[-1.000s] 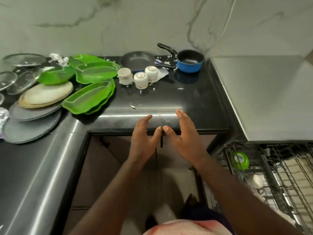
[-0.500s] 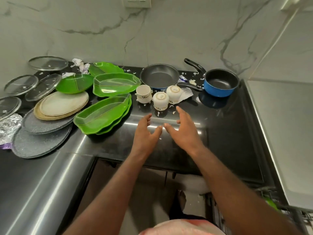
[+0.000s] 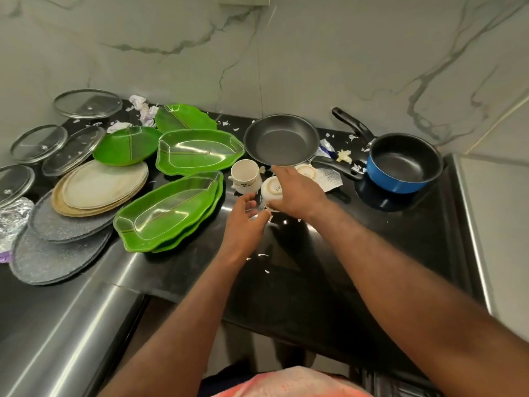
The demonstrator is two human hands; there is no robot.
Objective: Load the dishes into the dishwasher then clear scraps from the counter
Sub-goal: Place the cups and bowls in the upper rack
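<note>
Three white cups stand on the black counter [image 3: 315,270] in front of a grey frying pan [image 3: 282,140]. The left cup [image 3: 244,176] is upright; the middle cup [image 3: 271,188] and the right cup [image 3: 306,171] are upside down. My right hand [image 3: 297,196] grips the middle cup from the right, fingers wrapped over its side. My left hand [image 3: 243,227] hovers just left of and below that cup, fingers relaxed and holding nothing. A blue saucepan [image 3: 403,161] sits to the right.
Green leaf-shaped plates [image 3: 171,213] lie to the left, beside beige plates [image 3: 100,186], grey plates [image 3: 57,253], glass lids [image 3: 87,103] and crumpled foil [image 3: 11,219]. Paper scraps [image 3: 263,255] and wrappers [image 3: 329,176] litter the counter. A steel surface [image 3: 492,224] lies at the right.
Both hands reached forward from the counter's front edge to the cups. My right hand has taken hold of the middle cup; my left hand arrived beside it.
</note>
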